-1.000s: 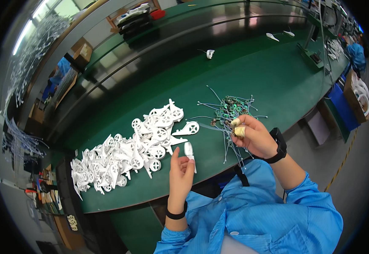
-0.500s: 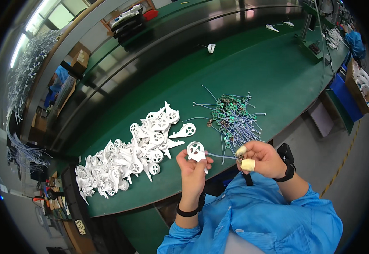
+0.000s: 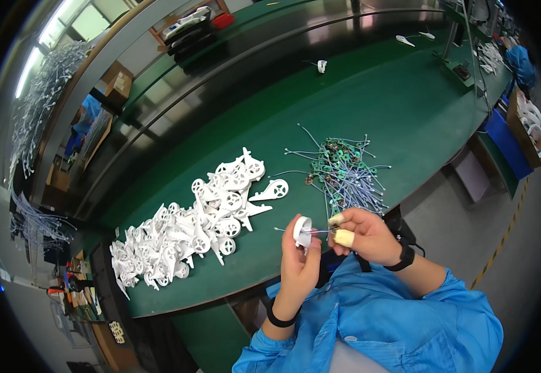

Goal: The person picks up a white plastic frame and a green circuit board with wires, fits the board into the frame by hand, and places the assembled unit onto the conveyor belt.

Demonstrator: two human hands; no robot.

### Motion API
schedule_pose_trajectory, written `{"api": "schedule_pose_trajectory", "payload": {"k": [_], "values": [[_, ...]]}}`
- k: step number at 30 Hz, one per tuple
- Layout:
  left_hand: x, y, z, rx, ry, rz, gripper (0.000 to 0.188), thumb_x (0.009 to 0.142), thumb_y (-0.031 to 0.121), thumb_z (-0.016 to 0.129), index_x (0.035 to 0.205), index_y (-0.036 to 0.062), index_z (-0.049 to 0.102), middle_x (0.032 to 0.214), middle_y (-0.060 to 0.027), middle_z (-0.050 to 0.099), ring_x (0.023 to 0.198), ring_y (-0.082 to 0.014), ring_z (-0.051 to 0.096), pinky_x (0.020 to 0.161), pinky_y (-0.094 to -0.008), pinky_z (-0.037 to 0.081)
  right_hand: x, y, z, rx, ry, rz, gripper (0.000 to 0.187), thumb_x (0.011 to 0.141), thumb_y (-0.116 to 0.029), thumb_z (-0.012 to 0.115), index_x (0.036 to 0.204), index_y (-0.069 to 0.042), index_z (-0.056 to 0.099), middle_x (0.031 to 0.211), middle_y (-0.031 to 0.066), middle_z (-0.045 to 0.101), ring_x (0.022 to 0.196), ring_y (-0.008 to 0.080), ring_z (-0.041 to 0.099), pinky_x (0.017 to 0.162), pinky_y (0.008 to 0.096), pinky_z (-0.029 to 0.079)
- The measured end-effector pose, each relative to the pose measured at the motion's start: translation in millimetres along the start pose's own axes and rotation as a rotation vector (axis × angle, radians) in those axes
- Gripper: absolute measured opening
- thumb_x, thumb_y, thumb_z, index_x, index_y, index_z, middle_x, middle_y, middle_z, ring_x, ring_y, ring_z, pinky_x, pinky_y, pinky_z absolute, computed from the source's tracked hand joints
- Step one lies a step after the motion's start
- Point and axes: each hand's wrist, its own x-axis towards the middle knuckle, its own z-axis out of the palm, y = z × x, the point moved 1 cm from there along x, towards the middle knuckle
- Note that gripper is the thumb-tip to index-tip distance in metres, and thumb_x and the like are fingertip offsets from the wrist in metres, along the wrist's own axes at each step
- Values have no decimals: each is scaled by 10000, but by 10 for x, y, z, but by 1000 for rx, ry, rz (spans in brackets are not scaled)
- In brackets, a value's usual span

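Note:
My left hand (image 3: pixel 296 268) is closed around a white plastic housing (image 3: pixel 302 230) with a round head, tilted with its rim side-on. My right hand (image 3: pixel 373 237), with pale yellow covers on its thumb and a finger, pinches a small circuit board (image 3: pixel 335 228) partly hidden by the fingertips. A blue-grey wire (image 3: pixel 319 232) runs from the board to the housing, and its thin end sticks out on the housing's left side. Left of my hands lies a large heap of similar white housings (image 3: pixel 183 239). Beyond my right hand is a pile of wired green circuit boards (image 3: pixel 339 165).
The green worktable (image 3: pixel 233 283) has its curved front edge just before me. One housing (image 3: pixel 277 189) lies at the heap's right end. A few white parts (image 3: pixel 322 66) lie farther back. A blue bin (image 3: pixel 508 146) and a person in blue (image 3: pixel 520 65) are at the right.
My left hand has turned the housing from face-up to side-on. My right hand has moved left, closer to it. The wire now passes through the housing, its end showing on the left.

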Motion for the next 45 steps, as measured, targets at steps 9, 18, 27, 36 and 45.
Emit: {"api": "schedule_pose_trajectory", "payload": {"k": [9,18,27,36,45], "values": [[-78,-154,109,67,-60,92,456,965,41,497,1390,-63,367,1241,-167,538,1102,-215,559,949,-317,446,88,282,198,-191,224,-314,178,906,-92,671,1026,-9,569,901,3,616,765,28,556,660,194,468],[-117,-17,139,135,-126,96,457,981,39,469,1411,-36,335,1180,-115,541,949,-145,570,823,-266,479,85,279,170,-167,251,-319,157,866,-78,704,918,-31,563,812,-2,578,691,31,545,575,211,452],[-162,-42,145,-24,-167,-11,490,940,-32,492,1407,-43,345,1099,-106,579,867,-95,589,745,-236,510,13,124,175,-655,272,-469,121,815,-14,694,875,0,589,794,55,574,585,99,571,524,243,463],[-195,72,154,-61,-217,-18,554,924,-49,492,1443,-51,299,1088,-135,605,788,-108,619,662,-236,529,-1,109,69,-772,157,-599,121,807,11,687,880,-8,593,801,59,578,658,118,583,567,254,470],[-237,75,192,-266,-268,-199,419,963,10,474,1361,-23,346,949,-112,617,691,-111,611,570,-213,499,-72,136,56,-714,184,-673,175,821,-31,718,968,-11,626,864,63,575,706,140,581,607,267,468]]}}
